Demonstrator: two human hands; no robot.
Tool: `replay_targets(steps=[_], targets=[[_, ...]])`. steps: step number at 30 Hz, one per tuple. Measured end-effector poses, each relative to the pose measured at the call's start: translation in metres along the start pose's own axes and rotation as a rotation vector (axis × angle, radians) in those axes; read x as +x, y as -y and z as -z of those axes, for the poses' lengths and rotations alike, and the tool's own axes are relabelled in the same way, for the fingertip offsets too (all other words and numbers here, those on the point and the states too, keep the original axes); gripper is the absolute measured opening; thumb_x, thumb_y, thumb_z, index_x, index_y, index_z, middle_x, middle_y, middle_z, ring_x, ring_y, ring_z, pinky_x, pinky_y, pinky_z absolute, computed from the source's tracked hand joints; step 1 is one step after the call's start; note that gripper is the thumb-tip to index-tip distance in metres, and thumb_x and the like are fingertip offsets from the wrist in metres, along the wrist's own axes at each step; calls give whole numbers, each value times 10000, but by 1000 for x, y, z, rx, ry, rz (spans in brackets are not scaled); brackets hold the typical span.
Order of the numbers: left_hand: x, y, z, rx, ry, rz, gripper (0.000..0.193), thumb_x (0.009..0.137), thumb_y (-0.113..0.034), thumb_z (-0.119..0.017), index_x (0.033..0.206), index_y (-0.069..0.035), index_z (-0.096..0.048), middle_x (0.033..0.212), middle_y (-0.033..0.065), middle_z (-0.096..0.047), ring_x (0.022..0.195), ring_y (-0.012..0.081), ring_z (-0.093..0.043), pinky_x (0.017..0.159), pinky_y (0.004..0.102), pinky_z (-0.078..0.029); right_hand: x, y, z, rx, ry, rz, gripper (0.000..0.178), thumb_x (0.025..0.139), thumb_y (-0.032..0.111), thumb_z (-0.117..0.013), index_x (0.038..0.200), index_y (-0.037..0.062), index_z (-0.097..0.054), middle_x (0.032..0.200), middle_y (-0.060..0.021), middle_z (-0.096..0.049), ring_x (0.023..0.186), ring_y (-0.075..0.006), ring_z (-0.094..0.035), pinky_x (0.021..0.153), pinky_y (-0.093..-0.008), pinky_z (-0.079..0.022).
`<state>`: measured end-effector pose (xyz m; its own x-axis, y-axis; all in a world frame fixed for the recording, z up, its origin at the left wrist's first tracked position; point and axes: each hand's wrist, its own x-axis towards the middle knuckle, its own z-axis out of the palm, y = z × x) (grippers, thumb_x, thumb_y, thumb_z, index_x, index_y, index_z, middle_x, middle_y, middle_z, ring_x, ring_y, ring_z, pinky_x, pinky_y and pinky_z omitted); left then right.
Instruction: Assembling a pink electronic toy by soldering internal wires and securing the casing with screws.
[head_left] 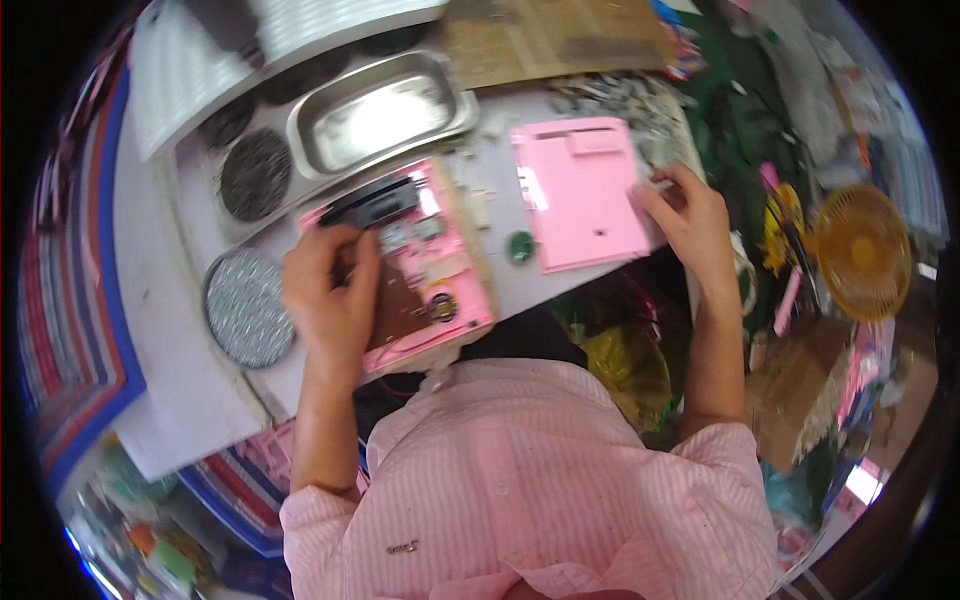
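Observation:
My left hand [328,290] is over the left side of a pink plastic housing [475,290], its fingers curled toward the thumb. Whatever they may pinch is hidden. Inside the housing are a black part [372,203], a brown board [398,305] and a small round part [442,307]. To the right lies a flat pink panel [585,205] with a raised rectangle near its far edge. My right hand [695,225] is at the panel's right edge, thumb and forefinger bent but apart, with nothing visible between them.
A metal tray [460,112] stands behind the housing, beside a bowl of dark small parts [255,175]. Left of my left hand is a round dish of silvery screws [248,308]. A green round object [520,247] lies between the pink pieces. Cardboard [555,40] is at the back.

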<state>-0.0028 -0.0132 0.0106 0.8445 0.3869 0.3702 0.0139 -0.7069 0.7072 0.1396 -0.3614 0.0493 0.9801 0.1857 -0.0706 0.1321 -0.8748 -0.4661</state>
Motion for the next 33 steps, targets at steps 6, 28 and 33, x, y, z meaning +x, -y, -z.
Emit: replay_targets(steps=[6,28,33], targets=[[5,2,2,-30,31,-81,110,789,-49,-759,838,-79,-666,732,44,-621,646,211,-570,652,344,-433,-5,-21,-13,690,114,-186,502,892,97,-749,1314,-50,-520,893,-69,-712,812,-109,-661,731,-239,-521],[1,7,15,-17,-54,-138,330,765,-76,-773,1074,-55,-661,836,53,-614,664,204,-589,632,336,-462,-23,19,-22,1282,-12,-73,491,1037,282,-568,1335,-105,-528,1233,-154,-655,1065,-201,-660,941,-329,-519],[-9,-34,39,-660,231,210,615,837,-36,-770,1379,10,-483,845,33,-608,638,61,-526,528,202,-403,-24,83,-53,1187,104,-86,410,1008,194,-609,1286,-107,-578,1158,-154,-685,1027,-175,-668,891,-302,-529]])
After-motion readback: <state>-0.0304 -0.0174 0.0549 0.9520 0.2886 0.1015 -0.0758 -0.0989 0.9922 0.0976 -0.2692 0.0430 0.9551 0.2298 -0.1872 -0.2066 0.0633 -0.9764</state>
